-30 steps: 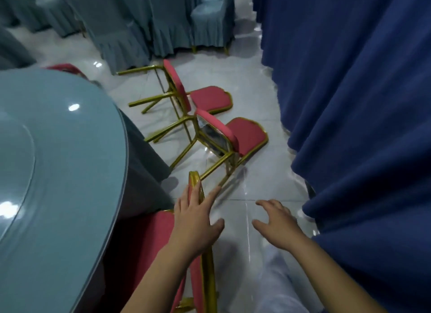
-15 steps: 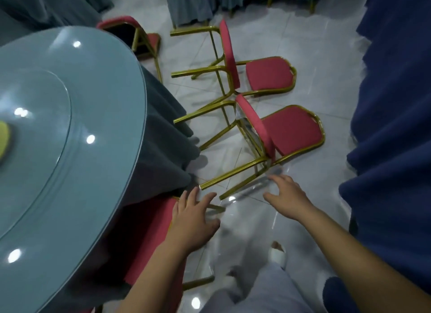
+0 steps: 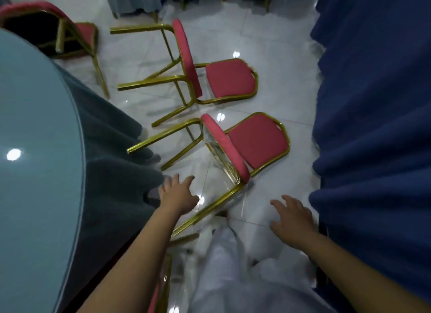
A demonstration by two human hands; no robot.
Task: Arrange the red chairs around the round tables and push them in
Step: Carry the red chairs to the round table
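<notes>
- Centre frame: nearest red chair, tipped on its side, gold legs toward the round table at left; not yet stood up or pushed in.
- Upper centre: second red chair, tipped likewise.
- Left hand: empty, fingers spread, just beside a gold leg, probably reaching to right it.
- Right hand: empty, fingers relaxed, lower right near the blue drape.

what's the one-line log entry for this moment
left hand: open, empty | right hand: open, empty | nearest red chair: tipped over, ungripped | round table: at left
</notes>
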